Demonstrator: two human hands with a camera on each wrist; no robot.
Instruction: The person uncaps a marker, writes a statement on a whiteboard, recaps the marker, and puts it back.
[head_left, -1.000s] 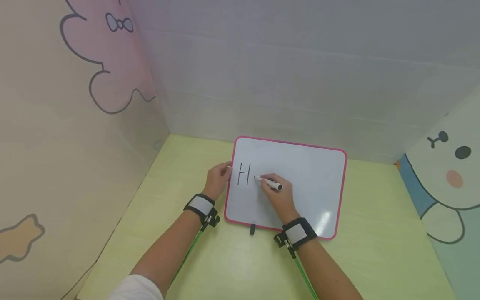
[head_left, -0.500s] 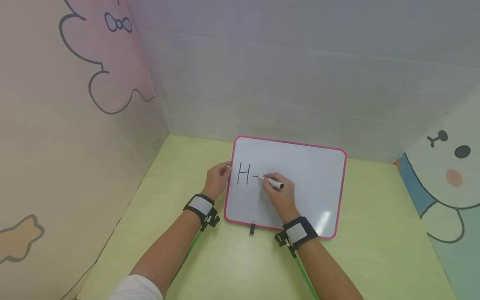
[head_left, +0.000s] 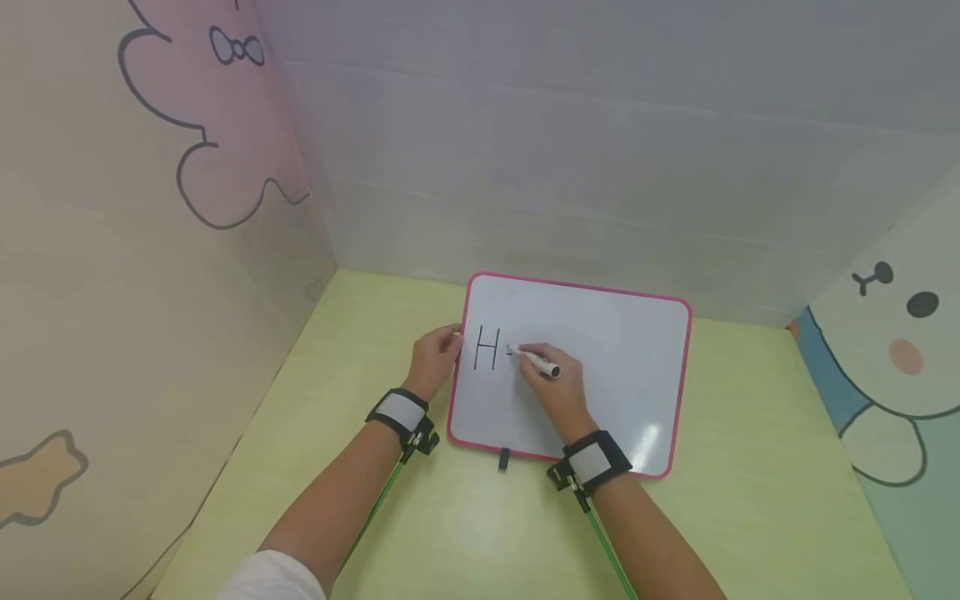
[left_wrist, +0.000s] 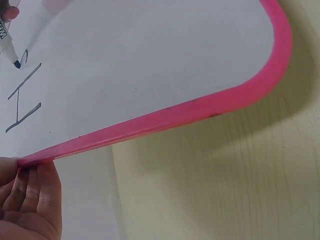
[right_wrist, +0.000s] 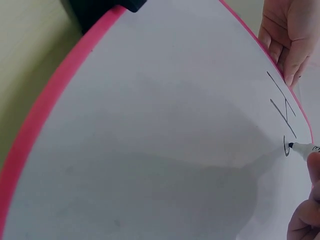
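A whiteboard (head_left: 607,358) with a pink rim lies tilted slightly on the table. My left hand (head_left: 435,360) pinches its left rim; in the left wrist view the thumb and fingers (left_wrist: 47,192) meet at the pink edge. My right hand (head_left: 562,392) holds a white marker (head_left: 543,364) with a black end. The marker's dark tip (right_wrist: 292,145) is at the board's surface, beside a short curved stroke (right_wrist: 285,150). A black letter H (head_left: 487,346) stands to the left of that stroke. Part of the right hand is cut off in its wrist view.
A small black piece (head_left: 504,459) sits at the board's lower rim. Both wrists wear black straps (head_left: 596,462) with green cables. The pale yellow table (head_left: 757,433) meets a grey wall (head_left: 570,175) behind and painted walls at both sides.
A short curved stroke has appeared right of the H. The marker tip went slightly right, then back left and up with the right hand. The left hand stays on the rim.
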